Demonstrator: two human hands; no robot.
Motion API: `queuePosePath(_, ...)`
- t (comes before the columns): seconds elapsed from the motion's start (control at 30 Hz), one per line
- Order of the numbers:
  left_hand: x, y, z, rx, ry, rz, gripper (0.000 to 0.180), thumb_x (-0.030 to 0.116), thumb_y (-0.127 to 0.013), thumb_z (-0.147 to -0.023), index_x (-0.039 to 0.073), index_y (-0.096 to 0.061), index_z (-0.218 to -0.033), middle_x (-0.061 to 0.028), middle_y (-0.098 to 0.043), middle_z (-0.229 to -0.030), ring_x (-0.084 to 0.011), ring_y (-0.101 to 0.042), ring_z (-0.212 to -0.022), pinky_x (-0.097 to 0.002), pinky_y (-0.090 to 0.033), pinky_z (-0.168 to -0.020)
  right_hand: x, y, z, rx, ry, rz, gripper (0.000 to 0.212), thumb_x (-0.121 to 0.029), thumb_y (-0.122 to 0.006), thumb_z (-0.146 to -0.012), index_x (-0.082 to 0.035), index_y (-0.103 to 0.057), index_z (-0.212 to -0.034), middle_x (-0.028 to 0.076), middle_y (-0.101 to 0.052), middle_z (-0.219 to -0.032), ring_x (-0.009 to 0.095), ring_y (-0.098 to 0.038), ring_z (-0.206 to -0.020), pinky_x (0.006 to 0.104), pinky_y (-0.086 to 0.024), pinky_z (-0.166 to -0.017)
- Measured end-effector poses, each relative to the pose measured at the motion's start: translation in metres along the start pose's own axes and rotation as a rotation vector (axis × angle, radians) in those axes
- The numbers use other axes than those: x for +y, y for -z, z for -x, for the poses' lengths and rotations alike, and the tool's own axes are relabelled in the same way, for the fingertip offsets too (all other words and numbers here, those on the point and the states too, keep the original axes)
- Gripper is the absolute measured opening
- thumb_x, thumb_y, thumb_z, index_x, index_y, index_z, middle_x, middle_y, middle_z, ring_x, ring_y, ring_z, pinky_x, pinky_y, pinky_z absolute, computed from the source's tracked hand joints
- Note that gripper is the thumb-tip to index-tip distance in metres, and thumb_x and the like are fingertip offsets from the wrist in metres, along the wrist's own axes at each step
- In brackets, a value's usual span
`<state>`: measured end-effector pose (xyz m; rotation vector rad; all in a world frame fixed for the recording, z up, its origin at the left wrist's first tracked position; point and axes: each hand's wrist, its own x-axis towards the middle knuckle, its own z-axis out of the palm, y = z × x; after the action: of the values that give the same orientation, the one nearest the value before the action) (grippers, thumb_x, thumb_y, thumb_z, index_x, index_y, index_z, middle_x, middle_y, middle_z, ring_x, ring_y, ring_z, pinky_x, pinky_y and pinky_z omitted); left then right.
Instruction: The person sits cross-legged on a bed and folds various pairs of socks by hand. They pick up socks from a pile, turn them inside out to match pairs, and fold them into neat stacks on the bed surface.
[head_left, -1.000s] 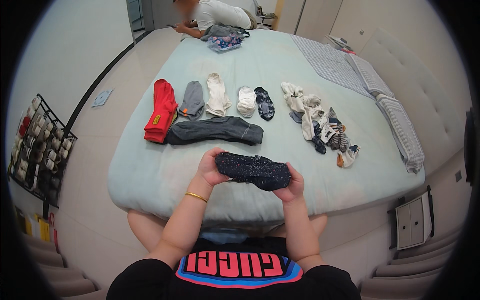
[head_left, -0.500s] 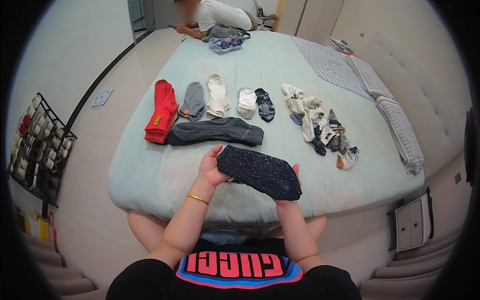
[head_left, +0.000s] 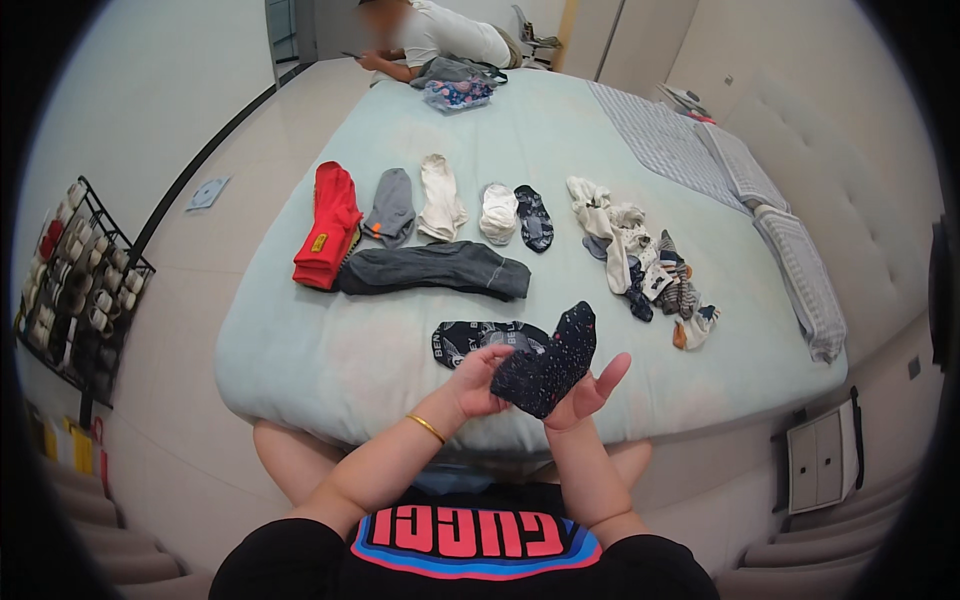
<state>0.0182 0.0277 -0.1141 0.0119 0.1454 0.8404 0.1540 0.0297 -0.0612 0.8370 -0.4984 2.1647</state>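
A black speckled sock, bent in the middle, is held up over the near edge of the bed. My left hand pinches its left end. My right hand is palm up at its right side, a digit stretched away from it; the sock partly covers this hand. Just behind my left hand, a black patterned sock with pale markings lies flat. Farther back is a long dark grey sock pile, with red socks, grey socks, cream socks, white low socks and dark patterned socks around it.
A loose heap of mixed socks lies to the right on the pale bed. At the far end a person lies beside grey cloth and a flowered bundle. A shoe rack stands left; pillows line the right.
The speckled sock has gone from stretched out flat to bent upward. My left hand has moved right, closer to my right hand, exposing the patterned sock on the bed.
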Motion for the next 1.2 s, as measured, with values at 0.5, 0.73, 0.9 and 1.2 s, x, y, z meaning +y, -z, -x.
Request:
queuePosePath(0.5,0.027,-0.099,0.037,0.258,-1.055,-1.629,0.022,0.01,-0.066,-0.075,0.001,-0.061,-0.094,-0.0035,-0.057,-0.083,-0.0099,-0.054,-0.076,-0.0224,-0.045,-0.062,-0.004,0.0,-0.011,0.421,-0.141,0.685,0.086,-0.069,-0.025,-0.08,-0.002,-0.026,-0.134,0.011,-0.033,-0.137,0.024,-0.029,-0.127,0.04,-0.02,-0.105)
queuePosePath(0.73,0.038,-0.074,0.029,0.437,-1.055,-1.132,0.007,0.007,-0.056,-0.085,0.001,-0.057,-0.083,0.0033,-0.055,-0.07,-0.0019,-0.048,-0.064,-0.0174,-0.039,-0.056,-0.005,0.015,0.009,0.631,-0.343,1.696,0.062,-0.043,-0.054,-0.084,0.0,-0.038,-0.126,0.012,-0.06,-0.104,0.023,-0.056,-0.095,0.0378,-0.035,-0.092)
queuePosePath(0.9,0.063,-0.006,0.034,0.632,-1.034,-1.013,0.01,0.012,-0.051,-0.088,0.002,-0.054,-0.088,0.0,-0.057,-0.074,-0.0049,-0.051,-0.062,-0.0181,-0.041,-0.055,0.004,0.026,0.018,0.205,-0.484,2.495,0.036,-0.03,-0.069,-0.07,-0.006,-0.058,-0.095,0.009,-0.06,-0.081,0.023,-0.056,-0.078,0.0329,-0.037,-0.075)
queuePosePath(1.2,0.07,0.049,0.09,0.914,-0.969,-1.262,0.014,0.012,-0.047,-0.089,0.0,-0.052,-0.094,-0.0038,-0.057,-0.077,-0.0091,-0.053,-0.066,-0.023,-0.043,-0.058,0.004,0.046,0.032,0.47,-0.086,2.293,0.021,-0.01,-0.063,-0.074,-0.003,-0.06,-0.093,0.01,-0.06,-0.087,0.024,-0.057,-0.077,0.0334,-0.044,-0.069)
